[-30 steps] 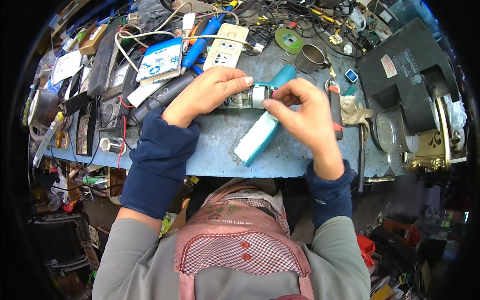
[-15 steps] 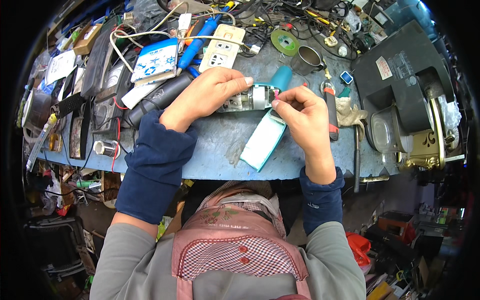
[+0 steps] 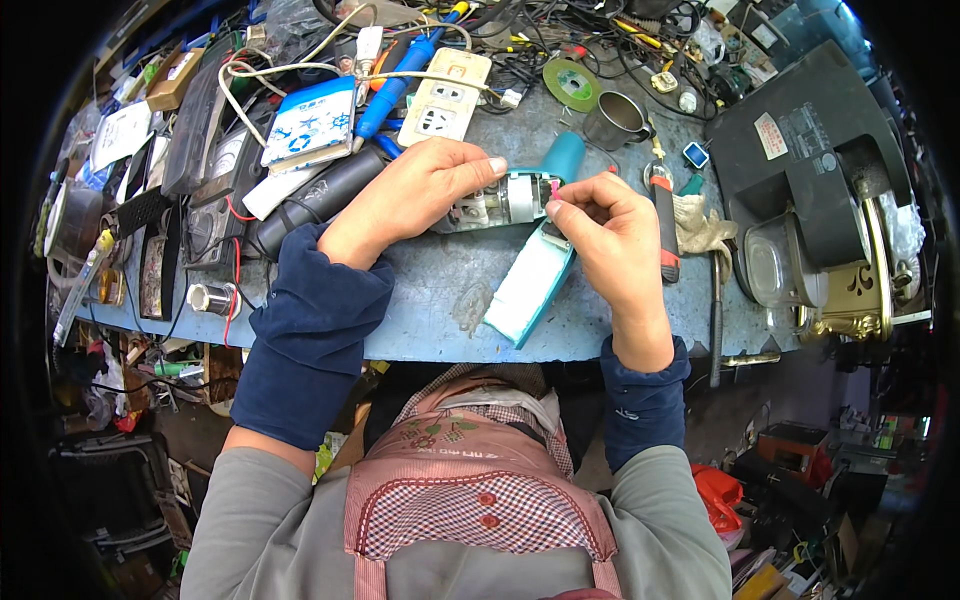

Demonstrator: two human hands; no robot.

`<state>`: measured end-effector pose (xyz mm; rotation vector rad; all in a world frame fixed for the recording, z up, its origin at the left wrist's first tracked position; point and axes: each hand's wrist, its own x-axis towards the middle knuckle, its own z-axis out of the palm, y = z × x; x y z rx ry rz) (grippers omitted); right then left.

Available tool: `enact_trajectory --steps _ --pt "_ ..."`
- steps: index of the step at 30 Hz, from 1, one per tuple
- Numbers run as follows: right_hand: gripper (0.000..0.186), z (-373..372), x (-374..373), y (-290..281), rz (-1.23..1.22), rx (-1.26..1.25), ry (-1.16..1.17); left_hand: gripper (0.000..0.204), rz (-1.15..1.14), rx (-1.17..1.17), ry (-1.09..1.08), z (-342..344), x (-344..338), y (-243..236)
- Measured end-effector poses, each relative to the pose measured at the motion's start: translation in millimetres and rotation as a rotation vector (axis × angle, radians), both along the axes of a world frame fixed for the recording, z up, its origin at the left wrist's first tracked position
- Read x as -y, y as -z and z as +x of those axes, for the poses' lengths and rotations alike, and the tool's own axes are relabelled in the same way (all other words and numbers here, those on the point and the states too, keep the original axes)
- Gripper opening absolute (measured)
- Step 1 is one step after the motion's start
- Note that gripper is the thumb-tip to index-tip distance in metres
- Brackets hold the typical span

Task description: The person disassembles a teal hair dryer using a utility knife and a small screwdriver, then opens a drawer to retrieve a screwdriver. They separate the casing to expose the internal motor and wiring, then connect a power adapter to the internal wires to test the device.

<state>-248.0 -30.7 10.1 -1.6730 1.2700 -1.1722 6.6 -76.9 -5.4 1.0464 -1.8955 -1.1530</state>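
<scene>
An opened teal power tool (image 3: 520, 197) lies on the bench, its grey and white innards bare. My left hand (image 3: 425, 190) is closed over its left end, thumb resting along the top. At the right end of those innards my right hand (image 3: 608, 225) pinches, with thumb and forefinger, a small pink piece (image 3: 555, 187) whose kind is too small to tell. Below the right fingers slants a teal-edged piece (image 3: 528, 285) with a white face; my hand hides its upper end, so whether it joins the tool cannot be seen. A teal handle part (image 3: 563, 155) sticks out behind.
A metal cup (image 3: 615, 121) and a green disc (image 3: 571, 86) stand behind the tool. To the right are a red-and-black utility knife (image 3: 663, 220), a glove (image 3: 703, 226) and a large black case (image 3: 800, 150). A power strip (image 3: 444, 100) and a blue-white box (image 3: 310, 122) lie left.
The white-faced teal piece has shifted slightly right and toward me. My right fingers have moved only a little; my left hand keeps its hold on the tool.
</scene>
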Motion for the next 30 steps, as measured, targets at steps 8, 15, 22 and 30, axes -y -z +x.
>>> enact_trajectory --steps 8,15,22,30 --pt "0.01 -5.4 4.9 3.4 0.114 0.248 -0.067 0.049 0.064 -0.089 0.012 -2.9 -3.7 -1.2" --pt "0.009 -7.5 6.4 2.5 0.128 0.321 -0.045 0.048 0.157 -0.118 -0.028 -11.0 -14.9 -10.4" --pt "0.005 -8.8 4.9 0.7 0.056 0.162 -0.043 0.05 0.194 -0.206 -0.036 -16.8 -17.7 3.1" --pt "0.006 -8.9 2.9 -0.6 -0.19 -0.086 -0.01 0.042 0.272 -0.131 0.043 -11.7 -16.5 1.4"
